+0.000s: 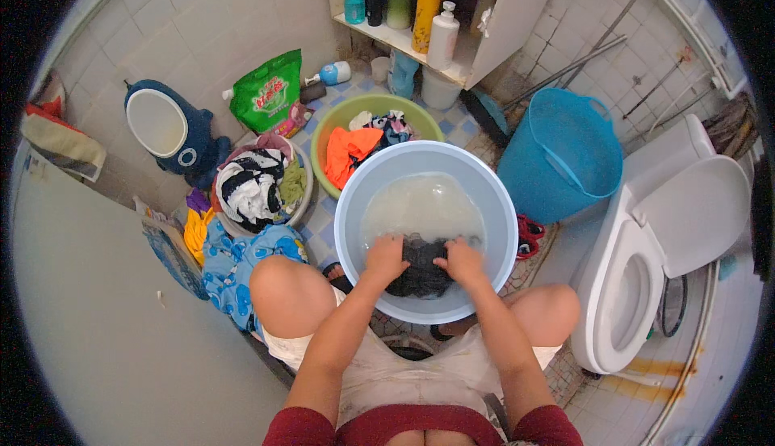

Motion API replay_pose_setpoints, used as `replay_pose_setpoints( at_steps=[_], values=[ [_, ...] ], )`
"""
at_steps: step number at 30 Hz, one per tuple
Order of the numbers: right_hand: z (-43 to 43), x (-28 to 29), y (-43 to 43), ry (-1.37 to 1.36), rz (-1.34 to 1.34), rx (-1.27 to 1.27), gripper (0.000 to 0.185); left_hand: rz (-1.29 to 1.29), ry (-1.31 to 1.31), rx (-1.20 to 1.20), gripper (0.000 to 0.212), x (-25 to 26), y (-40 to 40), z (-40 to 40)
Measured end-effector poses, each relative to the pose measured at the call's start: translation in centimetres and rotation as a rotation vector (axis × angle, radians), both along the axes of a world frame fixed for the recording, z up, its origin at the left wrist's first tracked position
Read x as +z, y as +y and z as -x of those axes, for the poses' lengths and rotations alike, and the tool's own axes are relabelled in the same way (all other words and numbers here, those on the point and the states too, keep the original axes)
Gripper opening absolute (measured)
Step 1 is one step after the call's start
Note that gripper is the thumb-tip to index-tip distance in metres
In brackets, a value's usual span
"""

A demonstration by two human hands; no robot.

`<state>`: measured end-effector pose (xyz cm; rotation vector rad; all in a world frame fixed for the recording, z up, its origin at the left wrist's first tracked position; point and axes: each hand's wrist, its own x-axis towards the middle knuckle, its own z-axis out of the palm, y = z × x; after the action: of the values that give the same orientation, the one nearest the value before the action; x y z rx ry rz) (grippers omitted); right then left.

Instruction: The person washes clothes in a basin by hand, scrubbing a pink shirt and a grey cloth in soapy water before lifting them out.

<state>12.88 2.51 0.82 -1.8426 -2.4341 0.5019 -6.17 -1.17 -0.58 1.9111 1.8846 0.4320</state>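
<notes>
Between my knees stands a large pale-blue plastic basin (pixel 349 252) holding cloudy water (pixel 424 204). A black cloth garment (pixel 424 267) lies wet in its near part. My left hand (pixel 385 257) grips the garment's left edge, thumb on top and fingers partly in the water. On the right edge of the same cloth, my right hand (pixel 461 259) has a similar hold. Behind the basin, a green basin (pixel 321 161) holds an orange cloth (pixel 351 152) and patterned clothes. To the left, black-and-white clothes (pixel 251 185) fill another basin.
A blue flexible tub (pixel 557 155) stands right of the basin, beside a white toilet (pixel 629 300) with its lid up. Blue patterned fabric (pixel 236 270) lies at the left near my knee. A green detergent bag (pixel 269 95) and a cabinet with bottles (pixel 445 34) are at the back.
</notes>
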Motion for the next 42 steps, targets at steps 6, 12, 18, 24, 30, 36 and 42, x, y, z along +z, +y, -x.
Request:
replay_pose_setpoints(
  at_steps=[6,12,18,24,30,36,42],
  values=[
    [-1.9,-0.2,2.0,0.233,-0.034,0.05,0.016,0.094,-0.097,0.02,0.017,-1.3,0.8,1.1],
    [-3.7,4.0,2.5,0.719,0.076,-0.078,0.016,-0.118,-0.406,0.146,0.013,1.7,0.6,1.7],
    [-2.8,11.6,1.6,1.108,-0.131,-0.171,0.011,-0.325,-0.751,0.127,0.012,11.3,0.3,1.6],
    [-3.5,3.8,4.9,0.731,-0.018,-0.238,0.011,-0.354,-0.543,0.256,0.013,2.5,3.1,2.3],
    [-0.2,1.1,1.6,-0.087,-0.081,0.144,0.045,-0.015,0.063,-0.074,0.049,1.2,1.4,-0.4],
    [0.5,-3.6,0.8,-0.292,0.21,0.247,0.052,0.256,0.373,-0.262,0.052,-1.4,1.2,-1.9],
    [0.9,2.8,2.5,-0.116,-0.066,-0.004,0.044,0.305,0.147,-0.111,0.042,3.0,2.7,-2.0]
  ],
)
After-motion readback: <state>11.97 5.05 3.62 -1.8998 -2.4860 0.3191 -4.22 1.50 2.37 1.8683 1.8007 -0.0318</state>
